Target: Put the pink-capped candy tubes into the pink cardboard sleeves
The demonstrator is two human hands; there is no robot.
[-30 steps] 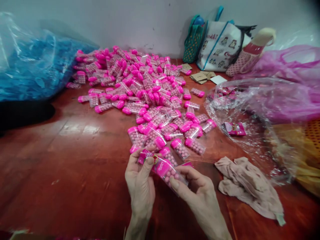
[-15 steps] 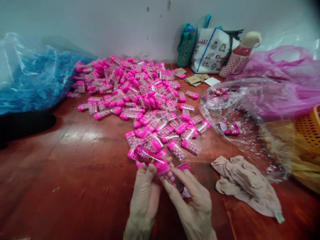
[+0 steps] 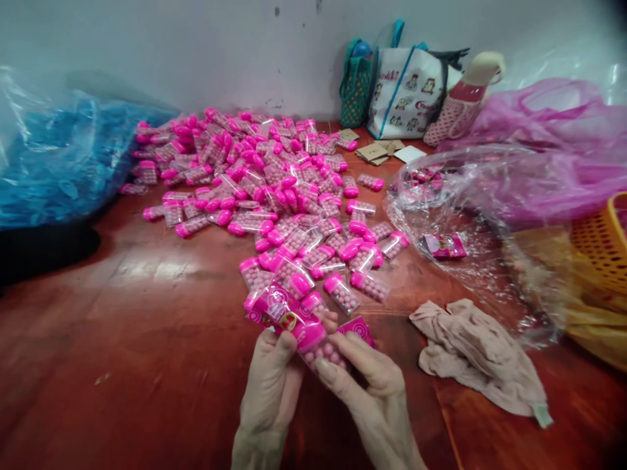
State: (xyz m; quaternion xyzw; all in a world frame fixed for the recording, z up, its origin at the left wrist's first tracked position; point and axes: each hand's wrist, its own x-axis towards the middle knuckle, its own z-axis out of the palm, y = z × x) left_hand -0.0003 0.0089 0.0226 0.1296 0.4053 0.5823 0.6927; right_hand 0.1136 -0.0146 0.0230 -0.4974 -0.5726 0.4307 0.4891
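Both my hands hold one clear candy tube with a pink cap low in the middle of the view. My left hand pinches the capped end, where a pink printed label lies across the tube. My right hand grips the lower end, full of pale pink balls. A second pink label lies just behind my right fingers. A large heap of like tubes spreads over the red-brown floor beyond my hands.
A blue plastic bag bulges at the left. At the right sit a clear plastic bag with pink labels inside, a pink bag and an orange basket. A beige cloth lies near my right hand. Tote bags lean on the wall.
My hands have drawn closer together on the tube, and the pink label has been turned flat over its capped end. The view has shifted slightly.
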